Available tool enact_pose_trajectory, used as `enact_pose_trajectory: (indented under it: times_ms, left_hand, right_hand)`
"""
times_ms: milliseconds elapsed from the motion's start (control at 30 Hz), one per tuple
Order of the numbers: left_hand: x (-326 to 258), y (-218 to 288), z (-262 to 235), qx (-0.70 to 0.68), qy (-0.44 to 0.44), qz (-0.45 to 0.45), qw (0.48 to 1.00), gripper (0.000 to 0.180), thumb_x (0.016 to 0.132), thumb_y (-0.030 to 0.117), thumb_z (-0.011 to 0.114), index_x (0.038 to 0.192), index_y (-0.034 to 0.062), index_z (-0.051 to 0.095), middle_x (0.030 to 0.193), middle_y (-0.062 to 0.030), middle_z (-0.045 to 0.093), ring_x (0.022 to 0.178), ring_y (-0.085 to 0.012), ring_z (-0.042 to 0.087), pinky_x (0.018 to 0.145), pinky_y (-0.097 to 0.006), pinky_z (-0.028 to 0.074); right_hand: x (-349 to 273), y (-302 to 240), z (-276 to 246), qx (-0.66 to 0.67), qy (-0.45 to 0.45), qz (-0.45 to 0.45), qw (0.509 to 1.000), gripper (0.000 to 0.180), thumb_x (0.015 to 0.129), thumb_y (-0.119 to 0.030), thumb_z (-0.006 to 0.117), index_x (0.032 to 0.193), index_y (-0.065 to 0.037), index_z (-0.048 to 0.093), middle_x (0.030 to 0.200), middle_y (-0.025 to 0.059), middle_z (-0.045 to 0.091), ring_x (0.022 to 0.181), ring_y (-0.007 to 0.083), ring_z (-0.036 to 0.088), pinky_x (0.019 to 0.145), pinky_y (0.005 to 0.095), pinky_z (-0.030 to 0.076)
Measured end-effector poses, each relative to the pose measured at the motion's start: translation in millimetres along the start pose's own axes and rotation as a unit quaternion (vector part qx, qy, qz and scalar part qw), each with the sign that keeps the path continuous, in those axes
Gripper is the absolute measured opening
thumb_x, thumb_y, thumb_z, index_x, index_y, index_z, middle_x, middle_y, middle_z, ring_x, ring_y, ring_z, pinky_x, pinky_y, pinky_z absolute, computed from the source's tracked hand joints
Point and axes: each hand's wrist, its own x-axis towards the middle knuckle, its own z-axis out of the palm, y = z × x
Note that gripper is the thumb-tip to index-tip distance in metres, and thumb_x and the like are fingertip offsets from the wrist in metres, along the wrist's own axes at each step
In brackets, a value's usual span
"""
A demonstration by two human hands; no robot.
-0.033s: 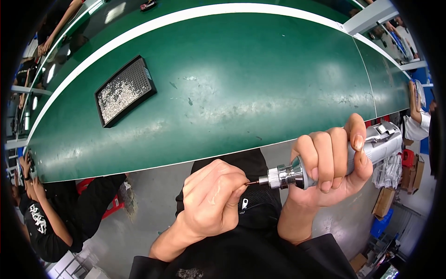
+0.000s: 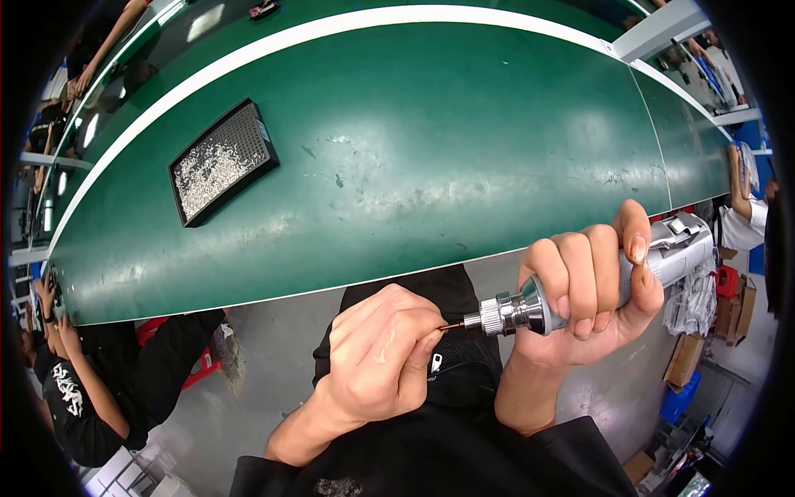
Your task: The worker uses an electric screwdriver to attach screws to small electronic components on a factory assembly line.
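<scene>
In front of my body, just off the table's near edge, my right hand (image 2: pixel 584 286) wraps round a grey electric screwdriver (image 2: pixel 675 258) with a shiny metal nose (image 2: pixel 513 315). The tool points left. A thin brownish driver bit (image 2: pixel 452 326) sticks out of that nose. Its far end disappears between the pinched thumb and forefinger of my left hand (image 2: pixel 381 352), so the tip is hidden. Whether a small part sits on it cannot be seen. On the green table (image 2: pixel 464 132), at the left, lies a black tray (image 2: pixel 244 124) holding many tiny silvery pieces (image 2: pixel 211 178).
A white rail (image 2: pixel 397 15) runs along the table's far side, with a white post (image 2: pixel 658 31) at the far right. Another person in black (image 2: pixel 91 398) sits at the left. Cardboard boxes (image 2: pixel 686 362) and a blue bin (image 2: pixel 679 399) stand on the floor to the right.
My left hand has shifted very slightly to the right, and the screwdriver has tipped a little. Both grips stay the same.
</scene>
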Motion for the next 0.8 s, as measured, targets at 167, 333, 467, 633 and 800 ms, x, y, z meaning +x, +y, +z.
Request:
enact_pose_trajectory:
  times_ms: [167,333,467,633,800]
  left_hand:
    - [6,-6,-1,-0.011,-0.012,0.016,1.0,0.011,0.081,0.002,0.064,0.086,-0.0065,0.059,0.073,-0.0142,0.061,0.059,-0.0258,0.058,0.051,-0.031,0.046]
    - [10,-13,-22,-0.004,0.013,-0.041,0.999,0.042,0.095,0.027,0.054,0.111,-0.0117,0.058,0.083,-0.0171,0.065,0.067,-0.0229,0.061,0.058,-0.029,0.048]
    - [28,-29,-60,0.135,0.039,-0.073,0.987,0.013,0.089,-0.003,0.052,0.1,-0.0045,0.059,0.082,-0.0139,0.063,0.071,-0.0216,0.061,0.065,-0.029,0.049]
    - [119,-74,-112,0.268,0.071,0.0,0.961,0.01,0.087,-0.006,0.056,0.093,-0.0016,0.063,0.081,-0.0105,0.064,0.07,-0.0206,0.062,0.065,-0.028,0.049]
    - [193,-174,-189,0.408,0.058,-0.128,0.902,0.022,0.089,0.017,0.059,0.102,0.0003,0.061,0.091,-0.0144,0.066,0.08,-0.0316,0.065,0.07,-0.04,0.051]
  right_hand:
    - [2,2,-8,0.03,-0.001,-0.001,1.0,0.013,0.093,-0.019,0.042,0.099,-0.009,0.048,0.052,-0.0016,0.043,0.046,0.0116,0.044,0.058,0.0293,0.039]
    - [10,-2,-14,0.026,0.036,-0.019,0.999,0.007,0.09,-0.009,0.05,0.093,-0.006,0.044,0.051,-0.0034,0.04,0.044,0.0075,0.041,0.054,0.0253,0.036]
    - [6,-2,-34,0.023,0.082,-0.01,0.996,0.009,0.091,-0.016,0.044,0.093,-0.009,0.049,0.05,-0.0017,0.041,0.045,0.0109,0.04,0.056,0.0292,0.038]
    - [-2,-12,-61,0.033,0.163,-0.02,0.986,0.005,0.09,-0.013,0.047,0.09,-0.008,0.047,0.05,-0.0017,0.038,0.046,0.0104,0.039,0.056,0.0286,0.037]
    - [2,-6,-67,0.077,0.142,-0.008,0.987,0.006,0.092,-0.012,0.048,0.091,-0.007,0.045,0.053,-0.001,0.037,0.049,0.0099,0.039,0.057,0.0276,0.036]
